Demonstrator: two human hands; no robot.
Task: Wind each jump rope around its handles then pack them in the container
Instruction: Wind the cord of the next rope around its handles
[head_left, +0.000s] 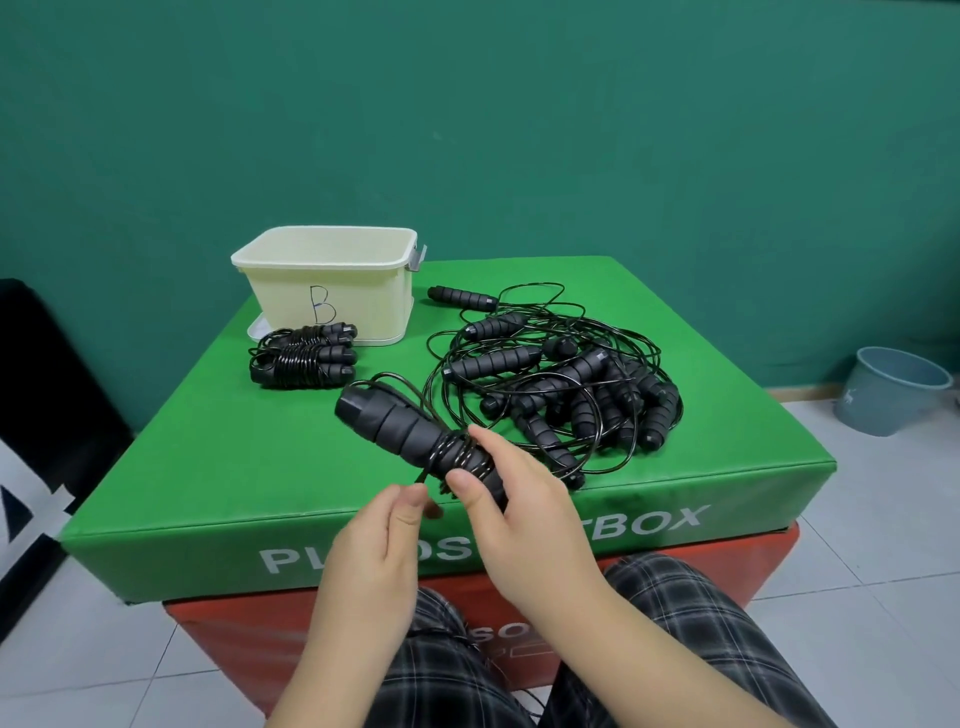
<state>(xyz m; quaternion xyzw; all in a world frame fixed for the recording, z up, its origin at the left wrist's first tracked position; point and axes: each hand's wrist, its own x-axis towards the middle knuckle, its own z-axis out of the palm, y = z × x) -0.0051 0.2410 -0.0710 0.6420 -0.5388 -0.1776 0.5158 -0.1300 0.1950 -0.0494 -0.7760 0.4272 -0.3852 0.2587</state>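
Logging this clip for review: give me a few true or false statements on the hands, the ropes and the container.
1. The right hand holds a pair of handles with cord wound round them. True.
2. The left hand rests flat on the green box. False: it pinches the cord near the handles.
3. The cream container bears the letter B. True.
4. The wound bundles lie inside the container. False: they lie on the green box in front of it.
5. A tangled pile of ropes lies to the container's right. True.

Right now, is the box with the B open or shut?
Open: the cream box has no lid on top, and its rim and inside walls show.
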